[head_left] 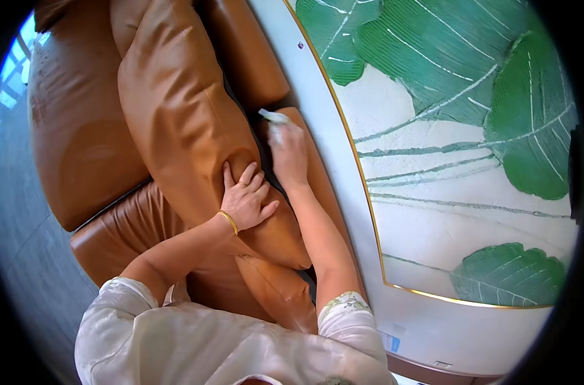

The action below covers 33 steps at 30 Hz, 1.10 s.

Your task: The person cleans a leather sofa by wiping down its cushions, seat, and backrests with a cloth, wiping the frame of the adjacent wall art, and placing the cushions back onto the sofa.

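Observation:
A brown leather sofa (80, 135) fills the left and middle of the view. My left hand (245, 199), with a ring and a gold bracelet, lies with fingers spread on the large brown back cushion (176, 96) and presses into it. Beyond the cushion, my right hand (288, 154) is closed round a whitish cloth (274, 117), whose end sticks out past the fingers. That hand is over the dark gap between the cushion and the sofa's back edge (317, 154).
Right of the sofa stands a white wall (362, 212) with a gold-edged panel of green leaves (433, 51). A grey floor (22, 250) shows at the far left. A smaller brown cushion (279, 292) lies near my body.

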Tool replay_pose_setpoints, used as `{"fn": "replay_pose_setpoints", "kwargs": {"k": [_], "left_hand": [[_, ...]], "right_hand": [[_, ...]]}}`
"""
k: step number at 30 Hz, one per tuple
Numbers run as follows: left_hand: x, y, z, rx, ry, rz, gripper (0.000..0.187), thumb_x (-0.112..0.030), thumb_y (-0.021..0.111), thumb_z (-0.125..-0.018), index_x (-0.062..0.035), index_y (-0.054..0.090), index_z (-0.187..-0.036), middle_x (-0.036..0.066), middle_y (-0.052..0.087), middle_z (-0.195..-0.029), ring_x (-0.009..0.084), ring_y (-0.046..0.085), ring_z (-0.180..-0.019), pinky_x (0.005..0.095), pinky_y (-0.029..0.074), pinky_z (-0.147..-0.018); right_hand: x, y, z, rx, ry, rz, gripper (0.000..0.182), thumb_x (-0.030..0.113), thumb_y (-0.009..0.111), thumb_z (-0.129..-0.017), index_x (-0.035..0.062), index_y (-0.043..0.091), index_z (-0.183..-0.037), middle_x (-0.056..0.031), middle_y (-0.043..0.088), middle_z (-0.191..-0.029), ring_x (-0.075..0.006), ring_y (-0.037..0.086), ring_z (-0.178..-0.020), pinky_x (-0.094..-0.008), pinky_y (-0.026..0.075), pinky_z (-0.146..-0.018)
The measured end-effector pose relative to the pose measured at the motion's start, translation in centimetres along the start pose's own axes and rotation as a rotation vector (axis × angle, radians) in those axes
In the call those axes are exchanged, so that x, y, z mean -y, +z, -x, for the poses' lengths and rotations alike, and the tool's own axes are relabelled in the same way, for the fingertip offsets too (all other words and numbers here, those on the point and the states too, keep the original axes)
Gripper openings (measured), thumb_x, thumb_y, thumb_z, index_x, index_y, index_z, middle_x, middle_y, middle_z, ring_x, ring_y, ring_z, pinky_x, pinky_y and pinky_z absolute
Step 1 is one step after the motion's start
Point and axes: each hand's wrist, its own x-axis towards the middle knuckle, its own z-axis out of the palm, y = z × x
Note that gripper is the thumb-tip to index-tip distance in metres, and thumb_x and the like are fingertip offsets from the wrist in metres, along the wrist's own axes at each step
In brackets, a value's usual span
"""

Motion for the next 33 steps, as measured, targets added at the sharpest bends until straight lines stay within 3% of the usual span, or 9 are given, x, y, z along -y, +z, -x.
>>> {"fn": "replay_pose_setpoints", "kwargs": {"k": [4,9,18,23,24,26,28,31,33], "left_hand": [[-0.3,-0.3,0.2,-0.023,-0.009,0.018,0.042,-0.045,0.061,-0.079,-0.0071,0.067,-0.096,0.006,0.058,-0.119,0.0275,0.039,-0.128,0.0733,0.013,-0.101],[-1.0,-1.2,-0.1,0.018,-0.022,0.043,0.045,-0.045,0.059,-0.081,-0.0045,0.069,-0.099,0.010,0.058,-0.119,0.0288,0.037,-0.129,0.0728,0.012,-0.102],[-2.4,-1.0,-1.8,0.068,-0.070,0.075,0.058,-0.049,0.056,-0.085,-0.0074,0.054,-0.126,0.009,0.049,-0.135,0.0292,0.033,-0.134,0.0732,0.010,-0.103],[-1.9,-4.0,-5.8,-0.383,-0.235,1.164,0.072,-0.037,0.061,-0.091,-0.0078,0.026,-0.147,0.009,0.032,-0.149,0.0251,0.031,-0.138,0.0472,0.018,-0.113],[-1.6,-5.1,-7.3,-0.378,-0.263,1.290,0.077,-0.030,0.059,-0.093,-0.0099,0.013,-0.151,0.006,0.026,-0.151,0.0203,0.032,-0.136,0.0379,0.025,-0.111],[-2.0,-5.8,-10.0,-0.210,-0.534,1.709,0.068,-0.025,0.061,-0.093,-0.0107,0.025,-0.149,0.006,0.040,-0.136,0.0168,0.041,-0.122,0.0307,0.038,-0.099],[-1.0,-4.2,-11.5,-0.080,-0.641,1.815,0.040,-0.020,0.056,-0.096,-0.0118,0.049,-0.134,0.002,0.054,-0.114,0.0100,0.054,-0.097,0.0253,0.047,-0.081],[1.5,-3.9,-14.3,-0.238,-0.794,1.582,0.026,-0.018,0.056,-0.096,-0.0107,0.057,-0.120,0.001,0.055,-0.108,0.0092,0.055,-0.091,0.0230,0.047,-0.077],[5.2,-1.5,-16.2,-0.276,-0.168,1.052,0.030,-0.014,0.060,-0.091,-0.0106,0.054,-0.120,0.009,0.054,-0.117,0.0210,0.055,-0.104,0.0352,0.047,-0.088]], "right_hand": [[-5.0,-5.0,12.5,-0.009,0.395,0.276,0.046,0.016,0.059,-0.088,0.0071,0.047,-0.132,-0.0234,0.046,-0.130,-0.0413,0.047,-0.116,-0.0479,0.040,-0.097],[-6.2,-7.8,22.5,-0.037,0.305,0.484,0.046,0.015,0.059,-0.087,0.0038,0.049,-0.130,-0.0267,0.045,-0.127,-0.0449,0.042,-0.118,-0.0519,0.035,-0.101],[-1.9,0.6,-5.0,-0.042,0.137,-0.107,0.042,0.023,0.048,-0.096,0.0006,0.047,-0.131,-0.0244,0.049,-0.124,-0.0401,0.048,-0.113,-0.0476,0.037,-0.099],[4.9,-5.9,-3.9,-0.105,0.291,-1.144,0.058,0.035,0.037,-0.101,-0.0032,0.028,-0.144,-0.0228,0.034,-0.146,-0.0318,0.035,-0.135,-0.0396,0.027,-0.110],[5.8,-6.4,-3.0,-0.033,0.258,-1.183,0.062,0.039,0.034,-0.101,-0.0035,0.022,-0.146,-0.0219,0.027,-0.149,-0.0313,0.028,-0.137,-0.0387,0.022,-0.112],[7.0,-6.7,-1.0,0.113,0.195,-1.256,0.071,0.046,0.027,-0.101,-0.0043,0.010,-0.148,-0.0201,0.014,-0.155,-0.0304,0.016,-0.143,-0.0369,0.012,-0.115],[4.0,-6.7,1.3,0.043,0.140,-0.774,0.070,0.045,0.035,-0.098,-0.0039,0.018,-0.146,-0.0204,0.022,-0.151,-0.0331,0.018,-0.142,-0.0401,0.015,-0.114],[-3.3,-6.3,5.2,-0.079,0.068,-0.070,0.068,0.043,0.048,-0.094,-0.0035,0.031,-0.142,-0.0208,0.034,-0.146,-0.0372,0.022,-0.140,-0.0448,0.019,-0.113],[-5.7,-6.1,8.8,0.179,0.195,0.241,0.063,0.037,0.057,-0.088,-0.0006,0.042,-0.136,-0.0191,0.042,-0.141,-0.0378,0.027,-0.137,-0.0475,0.025,-0.109]]}}
